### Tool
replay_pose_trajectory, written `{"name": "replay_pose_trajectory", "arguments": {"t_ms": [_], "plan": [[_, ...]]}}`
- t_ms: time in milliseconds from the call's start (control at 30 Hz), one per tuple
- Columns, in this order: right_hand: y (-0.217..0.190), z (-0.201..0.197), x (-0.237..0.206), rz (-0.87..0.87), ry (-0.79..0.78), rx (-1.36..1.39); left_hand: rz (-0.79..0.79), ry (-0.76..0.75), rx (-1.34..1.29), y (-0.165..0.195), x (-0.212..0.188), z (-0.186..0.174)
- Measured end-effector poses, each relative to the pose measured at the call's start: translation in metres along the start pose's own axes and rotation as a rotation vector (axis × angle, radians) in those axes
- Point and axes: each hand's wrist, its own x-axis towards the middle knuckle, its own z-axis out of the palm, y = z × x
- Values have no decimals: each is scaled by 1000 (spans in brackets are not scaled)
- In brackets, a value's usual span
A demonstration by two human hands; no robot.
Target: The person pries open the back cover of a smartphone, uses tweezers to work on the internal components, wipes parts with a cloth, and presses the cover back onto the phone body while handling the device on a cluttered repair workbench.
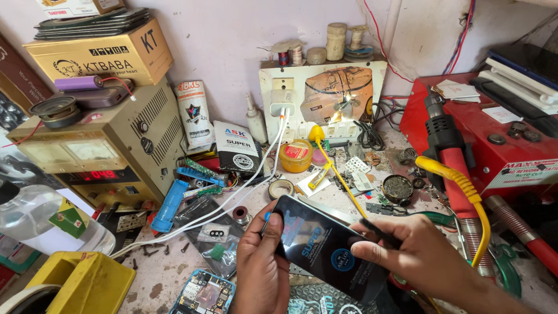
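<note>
left hand (261,264) curled round the black phone (325,250), thumb up its near edge | right hand (418,253) pinching a thin dark tool (381,231), tip just above phone's far corner | cluttered bench (157,279) underneath

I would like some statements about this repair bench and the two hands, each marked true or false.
1. The left hand grips the dark phone by its left edge. True.
2. The right hand is empty. False: it holds a thin dark tool against the phone.
3. Two white cables run from the wall socket board across the bench. True.
4. The yellow-handled tool lies left of the phone. False: it is on the right, beside the red machine.
5. The round yellow tin stands in front of the socket board. True.
</note>
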Motion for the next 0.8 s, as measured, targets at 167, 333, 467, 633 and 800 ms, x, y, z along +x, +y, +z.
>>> {"name": "replay_pose_trajectory", "arguments": {"t_ms": [167,333,467,633,800], "plan": [[4,-6,8,-143,-270,572,98,4,-64,1,1,-2],[-3,-14,8,-9,-272,466,122,142,-64,6,4,-5],[-8,-11,0,52,-166,336,142,153,-76,4,4,-4],[-4,-3,-1,-69,-131,379,201,107,-93,3,5,-8],[-1,2,2,19,-51,466,211,101,-130,1,7,-11]]}}
